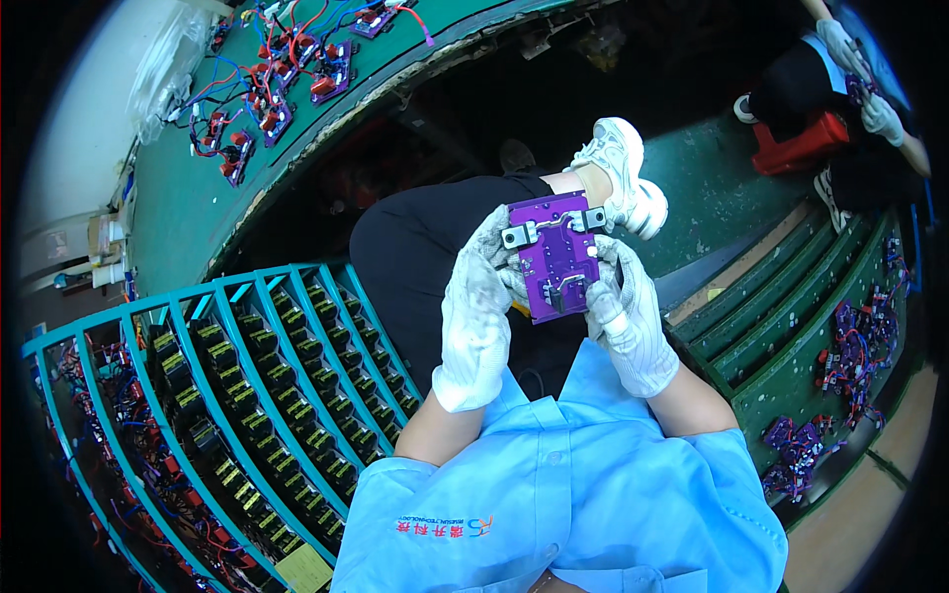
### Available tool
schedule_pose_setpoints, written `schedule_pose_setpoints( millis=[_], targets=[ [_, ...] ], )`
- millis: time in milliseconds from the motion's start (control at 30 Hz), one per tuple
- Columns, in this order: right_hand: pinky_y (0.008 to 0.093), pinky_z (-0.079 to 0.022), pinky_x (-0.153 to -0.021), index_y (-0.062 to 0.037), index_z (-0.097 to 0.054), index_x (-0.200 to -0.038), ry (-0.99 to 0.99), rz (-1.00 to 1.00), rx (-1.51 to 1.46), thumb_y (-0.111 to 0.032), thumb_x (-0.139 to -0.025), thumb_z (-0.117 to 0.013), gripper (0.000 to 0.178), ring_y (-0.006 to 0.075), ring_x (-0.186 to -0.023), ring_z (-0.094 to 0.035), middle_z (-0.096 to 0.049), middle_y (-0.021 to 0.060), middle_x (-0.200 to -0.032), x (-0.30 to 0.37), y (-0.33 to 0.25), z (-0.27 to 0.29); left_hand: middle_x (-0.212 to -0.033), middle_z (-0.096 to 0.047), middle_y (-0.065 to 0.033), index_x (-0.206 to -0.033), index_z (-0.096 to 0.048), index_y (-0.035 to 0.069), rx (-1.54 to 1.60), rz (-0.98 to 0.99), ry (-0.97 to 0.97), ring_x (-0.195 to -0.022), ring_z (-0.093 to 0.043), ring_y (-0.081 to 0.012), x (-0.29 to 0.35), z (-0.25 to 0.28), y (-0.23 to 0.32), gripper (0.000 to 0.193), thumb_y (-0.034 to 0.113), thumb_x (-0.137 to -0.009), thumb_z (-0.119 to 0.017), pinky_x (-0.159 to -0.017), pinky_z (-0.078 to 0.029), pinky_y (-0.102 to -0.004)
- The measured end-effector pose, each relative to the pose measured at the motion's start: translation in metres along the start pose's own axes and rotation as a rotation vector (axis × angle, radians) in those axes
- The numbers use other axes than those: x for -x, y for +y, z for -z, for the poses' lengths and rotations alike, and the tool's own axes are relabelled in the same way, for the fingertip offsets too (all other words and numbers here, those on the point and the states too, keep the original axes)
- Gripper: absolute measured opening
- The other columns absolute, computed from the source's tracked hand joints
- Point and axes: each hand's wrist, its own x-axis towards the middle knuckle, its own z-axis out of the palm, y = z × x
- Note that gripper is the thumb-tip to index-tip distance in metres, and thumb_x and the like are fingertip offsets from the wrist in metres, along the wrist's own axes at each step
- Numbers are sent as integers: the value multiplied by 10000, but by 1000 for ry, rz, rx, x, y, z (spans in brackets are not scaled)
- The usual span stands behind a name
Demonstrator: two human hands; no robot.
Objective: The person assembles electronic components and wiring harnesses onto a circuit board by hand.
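Held up in front of my lap is a purple circuit board (556, 255) with silver-grey metal brackets near its far corners and a dark part toward its near edge. My left hand (478, 316), in a white glove, grips the board's left edge with closed fingers. On the opposite side my right hand (629, 321), gloved too, has thumb and fingers closed on the right edge. Some fingertips are hidden behind the board.
At left stands a teal slotted rack (219, 296) filled with dark-and-yellow parts and wired boards. Wired purple boards (272, 94) lie on the green table (188, 242). To the right are green slatted trays (761, 326) and more wired boards (852, 346). Another person's gloved hands (878, 117) work at far right.
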Motion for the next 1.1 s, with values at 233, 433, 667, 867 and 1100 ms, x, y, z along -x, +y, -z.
schedule_pose_setpoints(
  millis=[233, 433, 667, 867, 1100],
  targets=[
    [286, -455, -869, 61, -345, -1220, -32, -8, 124, -80, -824, -605, 495, 145, -995, -542, -507, 123, -1109, 2, -1, 0, -1159, -477, -192, -1394, -140, -14, -448, -199, -99, -972, -573, -192, 4, -10, -8, 784, 66, -799, -645, -821, -491, -300],
    [187, -436, -527, 60, -364, -1203, 4, -282, 29, -161, -852, -523, 444, 62, -573, -523, -574, 92, -845, 3, -16, 5, -1154, -454, -134, -1394, -183, 13, -230, -120, -42, -1051, -511, -165, 5, -10, -3, 722, 77, -819, -615, -906, -433, -290],
    [176, -374, -384, 1, -404, -1172, 100, -267, -277, -237, -862, -516, 407, 59, -428, -453, -574, 80, -782, 7, -4, 10, -1198, -495, -129, -1348, -302, 17, 6, -51, 47, -1062, -541, -173, 3, -13, 2, 565, 108, -859, -569, -916, -454, -312],
    [173, -419, -456, 4, -402, -1172, 119, -232, -240, -266, -872, -523, 421, 67, -545, -522, -583, 83, -836, 11, -10, 9, -1202, -494, -121, -1323, -345, 21, 184, 20, 10, -1060, -549, -179, 0, -8, -3, 516, 131, -869, -561, -877, -490, -306],
    [175, -434, -501, 8, -404, -1149, 128, -166, -275, -296, -840, -565, 462, 76, -593, -540, -582, 82, -835, 10, -14, 3, -1217, -481, -125, -1325, -339, 16, 194, 18, 69, -1060, -550, -181, 1, -9, -10, 475, 138, -897, -505, -880, -490, -307]
  ],
)
